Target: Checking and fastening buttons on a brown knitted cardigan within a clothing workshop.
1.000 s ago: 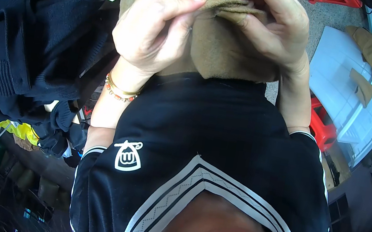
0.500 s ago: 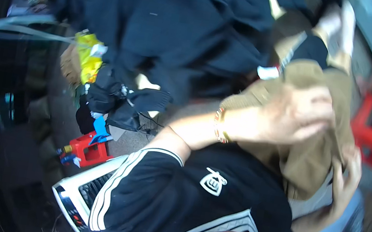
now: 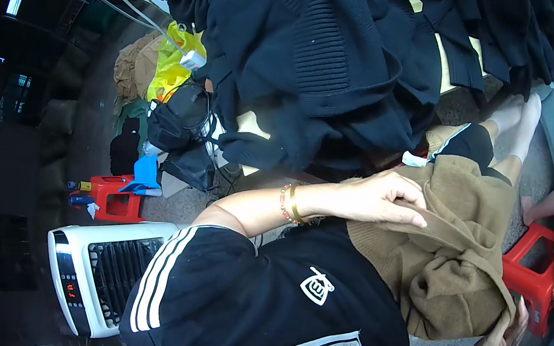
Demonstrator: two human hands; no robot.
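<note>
A brown knitted garment [image 3: 461, 277] lies bunched across my lap, its ribbed part near my black shirt. My left hand [image 3: 382, 199], with bracelets at the wrist, is closed in a pinch on a raised edge of the knit. At the garment's lower right edge, my right hand [image 3: 505, 336] grips the cloth with its fingers curled at the rim. The knit hides part of that hand. A white tag [image 3: 413, 159] shows beside the garment's far left side.
A big heap of black knitted garments [image 3: 311, 54] fills the far side. Red stools [image 3: 532, 271] stand at right and at left. A white air cooler [image 3: 72, 278] is close on my left. Beyond it lie a black bag [image 3: 180, 116] and a yellow plastic bag [image 3: 169, 74].
My left hand, blurred and raised over the garment before, is now lower and farther left, pinching an edge. The view has tilted, and the right hand stays at the garment's edge.
</note>
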